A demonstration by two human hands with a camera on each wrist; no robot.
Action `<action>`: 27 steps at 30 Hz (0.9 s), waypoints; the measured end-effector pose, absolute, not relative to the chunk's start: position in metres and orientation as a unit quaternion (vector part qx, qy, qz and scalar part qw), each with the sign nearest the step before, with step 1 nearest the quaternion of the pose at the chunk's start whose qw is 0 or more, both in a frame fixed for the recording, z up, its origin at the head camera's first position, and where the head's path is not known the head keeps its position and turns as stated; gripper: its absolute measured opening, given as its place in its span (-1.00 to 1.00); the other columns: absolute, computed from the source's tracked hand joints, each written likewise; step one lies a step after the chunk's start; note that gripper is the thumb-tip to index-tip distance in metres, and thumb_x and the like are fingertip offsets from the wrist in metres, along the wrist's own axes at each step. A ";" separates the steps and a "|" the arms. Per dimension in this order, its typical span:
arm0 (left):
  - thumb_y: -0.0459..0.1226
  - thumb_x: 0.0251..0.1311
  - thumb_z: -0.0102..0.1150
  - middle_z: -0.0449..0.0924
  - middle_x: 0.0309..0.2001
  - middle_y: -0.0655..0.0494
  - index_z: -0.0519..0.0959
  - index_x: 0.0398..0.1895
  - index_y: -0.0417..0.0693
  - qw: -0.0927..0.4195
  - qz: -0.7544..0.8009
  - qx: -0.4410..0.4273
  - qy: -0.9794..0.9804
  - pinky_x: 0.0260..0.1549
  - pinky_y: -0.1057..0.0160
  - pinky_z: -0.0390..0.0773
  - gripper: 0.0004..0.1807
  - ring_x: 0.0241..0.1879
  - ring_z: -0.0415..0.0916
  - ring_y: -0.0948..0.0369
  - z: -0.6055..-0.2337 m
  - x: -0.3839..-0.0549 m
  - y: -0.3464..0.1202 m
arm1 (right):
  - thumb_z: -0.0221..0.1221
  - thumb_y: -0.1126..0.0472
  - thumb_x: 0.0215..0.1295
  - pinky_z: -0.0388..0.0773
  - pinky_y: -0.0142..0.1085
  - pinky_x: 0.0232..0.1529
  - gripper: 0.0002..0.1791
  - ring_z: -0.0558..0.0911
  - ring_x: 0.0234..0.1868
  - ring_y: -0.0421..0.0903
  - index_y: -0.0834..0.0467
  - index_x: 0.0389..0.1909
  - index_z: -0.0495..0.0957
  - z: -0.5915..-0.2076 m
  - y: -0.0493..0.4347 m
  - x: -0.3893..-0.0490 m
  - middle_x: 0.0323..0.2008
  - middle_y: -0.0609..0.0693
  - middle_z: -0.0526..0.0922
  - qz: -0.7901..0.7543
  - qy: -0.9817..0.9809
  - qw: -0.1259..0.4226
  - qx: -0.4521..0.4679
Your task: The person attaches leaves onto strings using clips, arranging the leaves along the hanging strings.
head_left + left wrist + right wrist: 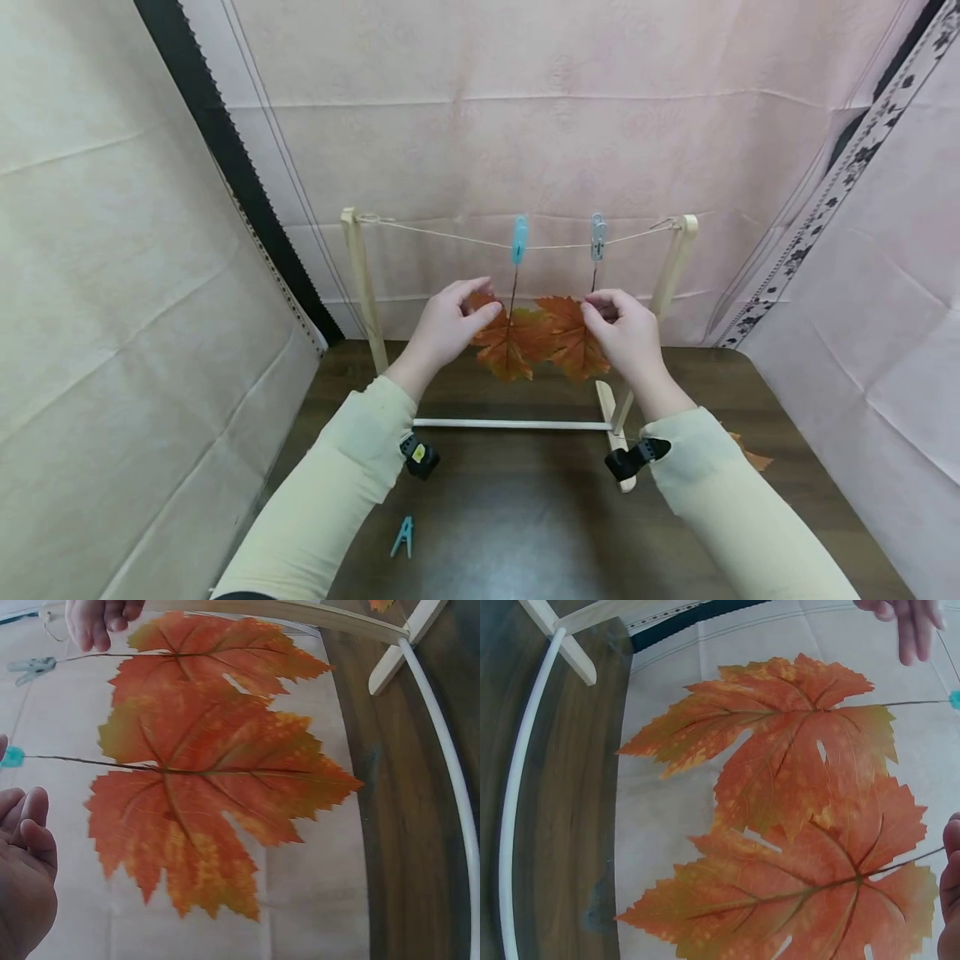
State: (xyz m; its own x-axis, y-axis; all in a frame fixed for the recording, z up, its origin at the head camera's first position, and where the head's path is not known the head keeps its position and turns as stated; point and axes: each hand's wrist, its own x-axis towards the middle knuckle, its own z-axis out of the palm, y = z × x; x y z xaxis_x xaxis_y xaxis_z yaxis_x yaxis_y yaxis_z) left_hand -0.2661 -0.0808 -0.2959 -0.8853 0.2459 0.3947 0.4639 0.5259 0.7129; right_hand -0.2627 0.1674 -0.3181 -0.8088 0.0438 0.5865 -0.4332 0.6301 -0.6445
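Two orange maple-like leaves hang side by side and overlap, the left leaf [504, 348] and the right leaf [579, 343]. A blue clothespin [520, 240] and a greyer clothespin [597, 237] clip their stems to a string [457, 237]. My left hand [448, 323] is beside the left leaf; in the left wrist view its loosely bent fingers [34, 825] are apart from the leaf. Near the right leaf's upper edge is my right hand [628, 332]. The left wrist view shows its relaxed fingers [97, 626] holding nothing; contact with the leaf cannot be told.
The string spans two wooden posts, left [363, 287] and right [675, 262], joined low by a white rod [517, 425]. A loose blue clothespin [402, 536] lies on the dark wooden table [517, 517]. Another orange leaf [753, 457] shows partly behind the right sleeve.
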 end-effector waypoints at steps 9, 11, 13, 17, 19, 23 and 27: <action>0.01 0.05 0.08 0.44 -0.12 0.30 0.40 0.08 0.07 0.115 -0.459 -0.202 -0.857 -0.51 0.29 0.39 -0.50 -0.42 0.32 0.29 -0.323 -0.267 -0.089 | 0.10 0.06 0.13 0.39 -0.48 -0.43 -0.75 0.48 -0.45 -0.24 0.13 -0.27 0.56 -0.329 0.184 -0.258 -0.44 -0.06 0.57 0.409 -0.860 0.287 0.106; 0.00 0.05 0.08 0.43 -0.11 0.30 0.40 0.08 0.07 0.115 -0.455 -0.202 -0.859 -0.52 0.28 0.39 -0.50 -0.43 0.33 0.29 -0.328 -0.267 -0.091 | 0.11 0.06 0.12 0.39 -0.48 -0.43 -0.75 0.48 -0.45 -0.26 0.14 -0.27 0.56 -0.331 0.188 -0.257 -0.43 -0.06 0.57 0.410 -0.861 0.284 0.102; 0.00 0.06 0.08 0.43 -0.11 0.30 0.39 0.08 0.07 0.114 -0.453 -0.202 -0.861 -0.53 0.28 0.39 -0.50 -0.43 0.33 0.29 -0.332 -0.267 -0.092 | 0.12 0.07 0.12 0.38 -0.49 -0.44 -0.75 0.47 -0.46 -0.28 0.15 -0.28 0.56 -0.335 0.192 -0.256 -0.44 -0.06 0.57 0.411 -0.861 0.282 0.099; -0.02 0.07 0.08 0.44 -0.11 0.27 0.40 0.08 0.05 0.110 -0.455 -0.198 -0.861 -0.55 0.27 0.38 -0.52 -0.45 0.32 0.28 -0.342 -0.268 -0.096 | 0.13 0.07 0.11 0.38 -0.51 -0.46 -0.76 0.47 -0.48 -0.30 0.14 -0.29 0.55 -0.342 0.197 -0.254 -0.45 -0.06 0.57 0.417 -0.860 0.276 0.095; -0.03 0.06 0.09 0.45 -0.11 0.23 0.40 0.07 0.03 0.108 -0.460 -0.196 -0.859 -0.56 0.26 0.37 -0.52 -0.46 0.32 0.27 -0.347 -0.267 -0.099 | 0.13 0.06 0.11 0.38 -0.51 -0.46 -0.75 0.47 -0.48 -0.30 0.13 -0.28 0.55 -0.347 0.200 -0.254 -0.44 -0.06 0.57 0.420 -0.861 0.272 0.093; -0.02 0.05 0.10 0.47 -0.11 0.20 0.40 0.07 0.00 0.104 -0.467 -0.190 -0.857 -0.57 0.24 0.38 -0.49 -0.46 0.33 0.26 -0.356 -0.266 -0.101 | 0.13 0.04 0.11 0.37 -0.51 -0.47 -0.75 0.46 -0.47 -0.29 0.11 -0.28 0.55 -0.358 0.206 -0.252 -0.45 -0.06 0.56 0.419 -0.864 0.268 0.079; 0.00 0.03 0.11 0.46 -0.11 0.21 0.41 0.07 0.02 0.090 -0.480 -0.174 -0.855 -0.56 0.23 0.39 -0.49 -0.45 0.34 0.26 -0.366 -0.264 -0.103 | 0.12 0.03 0.11 0.36 -0.49 -0.47 -0.75 0.45 -0.47 -0.28 0.10 -0.27 0.55 -0.370 0.213 -0.248 -0.47 -0.07 0.55 0.412 -0.871 0.262 0.061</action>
State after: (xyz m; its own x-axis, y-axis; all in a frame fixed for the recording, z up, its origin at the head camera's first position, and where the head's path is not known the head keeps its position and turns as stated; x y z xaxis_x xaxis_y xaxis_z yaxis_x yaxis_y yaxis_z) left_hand -0.2643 -0.1025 -0.3659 -0.9234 0.2100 0.3214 0.3837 0.4791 0.7894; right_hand -0.2483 0.2126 -0.3697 -0.8557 0.1100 0.5056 -0.3215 0.6527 -0.6860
